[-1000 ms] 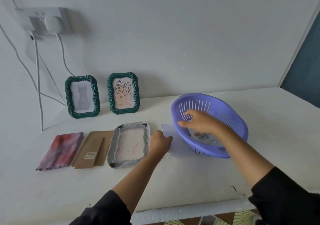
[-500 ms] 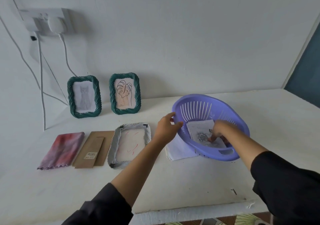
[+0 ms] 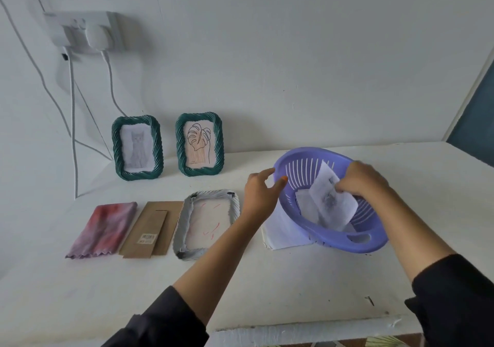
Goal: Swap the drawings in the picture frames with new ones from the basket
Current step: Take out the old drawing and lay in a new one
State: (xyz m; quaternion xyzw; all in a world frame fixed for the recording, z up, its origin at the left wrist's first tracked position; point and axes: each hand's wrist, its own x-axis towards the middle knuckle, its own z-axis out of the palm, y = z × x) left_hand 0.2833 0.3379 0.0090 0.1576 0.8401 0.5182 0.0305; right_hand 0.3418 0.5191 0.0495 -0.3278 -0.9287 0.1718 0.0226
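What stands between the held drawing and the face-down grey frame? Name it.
The basket wall and the left hand gripping its rim lie between the drawing and the grey frame. Lifting over likely clears both.

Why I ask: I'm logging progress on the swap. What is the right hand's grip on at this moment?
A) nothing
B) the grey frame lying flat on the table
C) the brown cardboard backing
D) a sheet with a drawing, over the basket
D: the right hand pinches a sheet with a drawing, raised at a tilt inside the purple basket.
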